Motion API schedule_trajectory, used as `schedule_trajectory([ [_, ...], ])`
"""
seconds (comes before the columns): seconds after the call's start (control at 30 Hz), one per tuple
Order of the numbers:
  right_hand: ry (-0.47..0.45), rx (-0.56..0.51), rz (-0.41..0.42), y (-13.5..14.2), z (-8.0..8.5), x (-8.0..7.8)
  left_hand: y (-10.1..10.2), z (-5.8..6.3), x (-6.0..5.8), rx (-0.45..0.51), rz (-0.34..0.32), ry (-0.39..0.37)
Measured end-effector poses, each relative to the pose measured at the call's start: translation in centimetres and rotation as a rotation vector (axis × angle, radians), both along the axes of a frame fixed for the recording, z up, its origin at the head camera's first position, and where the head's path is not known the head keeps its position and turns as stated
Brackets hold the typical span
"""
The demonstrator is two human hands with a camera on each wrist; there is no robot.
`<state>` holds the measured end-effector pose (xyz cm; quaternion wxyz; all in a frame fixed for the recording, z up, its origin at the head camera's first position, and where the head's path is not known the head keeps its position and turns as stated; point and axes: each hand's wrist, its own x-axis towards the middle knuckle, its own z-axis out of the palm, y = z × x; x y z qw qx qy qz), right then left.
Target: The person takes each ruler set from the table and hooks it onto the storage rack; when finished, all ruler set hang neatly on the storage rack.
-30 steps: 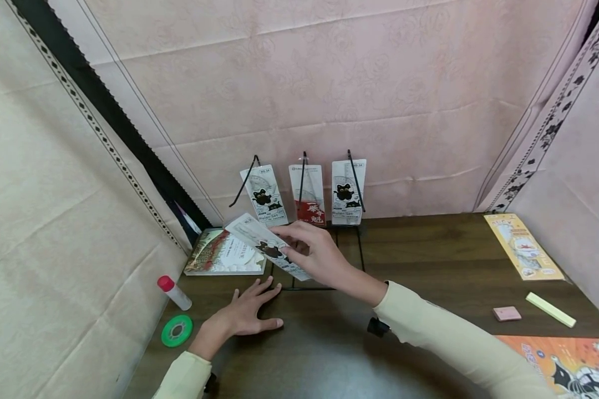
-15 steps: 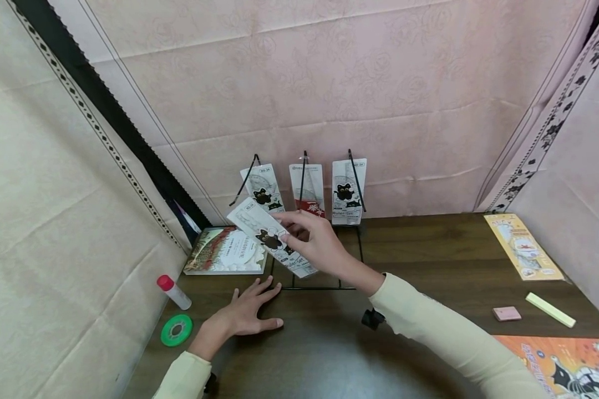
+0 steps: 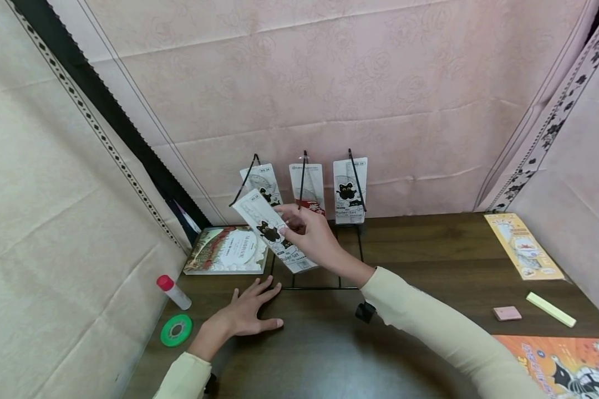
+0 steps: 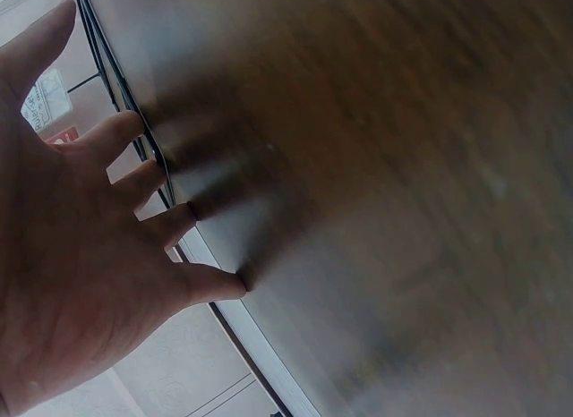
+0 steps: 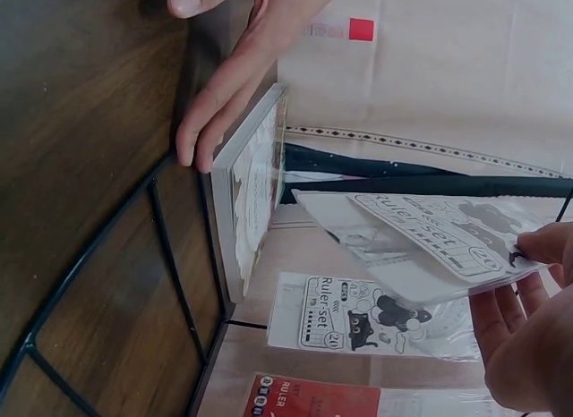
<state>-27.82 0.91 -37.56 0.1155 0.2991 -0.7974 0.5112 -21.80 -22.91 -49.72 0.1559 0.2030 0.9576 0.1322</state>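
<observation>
Between thumb and fingers, my right hand [image 3: 309, 235] pinches a white ruler set packet [image 3: 272, 230] printed with a black cat. It is tilted and held above the base of a black wire rack [image 3: 361, 246], in front of the hooks. Three packets hang there: a cat ruler set [image 3: 262, 180] on the left, a red-and-white ruler packet [image 3: 306, 180] in the middle, and another cat ruler set [image 3: 348, 191] on the right. My left hand [image 3: 247, 310] rests on the table with fingers spread, its fingertips near the rack's front edge and a book [image 3: 229, 252].
At the left lie a glue stick [image 3: 173, 292] with a red cap and a green tape roll [image 3: 176, 331]. On the right are a yellow packet [image 3: 524, 246], a pink eraser [image 3: 506, 314], a pale yellow strip [image 3: 551, 309] and an orange book [image 3: 574, 366]. Cloth walls surround the table.
The held ruler set has risen and turned more upright, now overlapping the left hanging packet in the head view. My right hand moved slightly up and left. The left hand stays still.
</observation>
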Motion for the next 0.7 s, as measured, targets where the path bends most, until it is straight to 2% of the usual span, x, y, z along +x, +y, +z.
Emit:
schedule_trajectory([
  [0.37,-0.032,-0.031,-0.051,-0.8,-0.8,-2.2,0.1,-0.2,0.1,0.005,-0.003,-0.024],
  [0.7,-0.033,-0.082,-0.055,-2.1,-0.9,-4.1,0.0,-0.2,-0.2,0.017,0.008,-0.017],
])
